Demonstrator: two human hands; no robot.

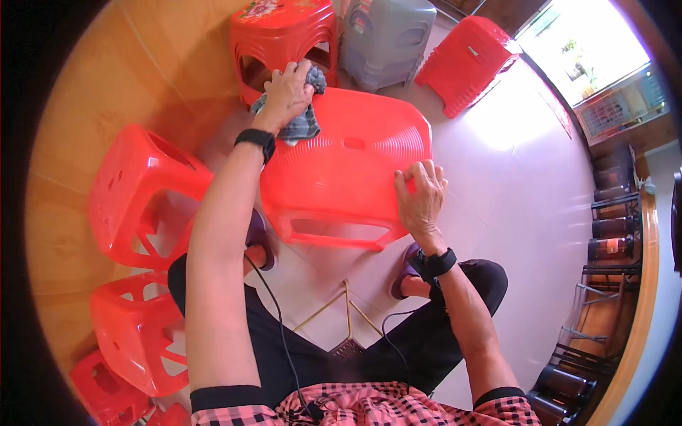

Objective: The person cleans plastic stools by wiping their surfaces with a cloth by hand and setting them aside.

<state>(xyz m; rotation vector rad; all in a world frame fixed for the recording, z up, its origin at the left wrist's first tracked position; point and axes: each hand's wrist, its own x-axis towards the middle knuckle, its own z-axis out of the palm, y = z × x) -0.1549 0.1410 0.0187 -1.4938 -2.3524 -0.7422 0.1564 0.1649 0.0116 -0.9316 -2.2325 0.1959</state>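
Note:
A red plastic stool (pixel 334 181) stands in front of me between my feet, its ringed seat with a small central slot facing up. My left hand (pixel 286 94) is closed on a dark grey checked cloth (pixel 304 126), which lies against the seat's far left corner. Part of the cloth is bunched up by the fingers and part hangs loose over the seat. My right hand (pixel 423 199) grips the stool's right edge, fingers curled over the rim. The thumb rests on the near side of that edge.
Behind the stool are a red stool stack (pixel 284 32) with a flower print, a grey stool stack (pixel 383 42) and another red stack (pixel 469 64). More red stools (pixel 131 192) stand along the left wall. Dark jars (pixel 612 248) sit on racks at far right.

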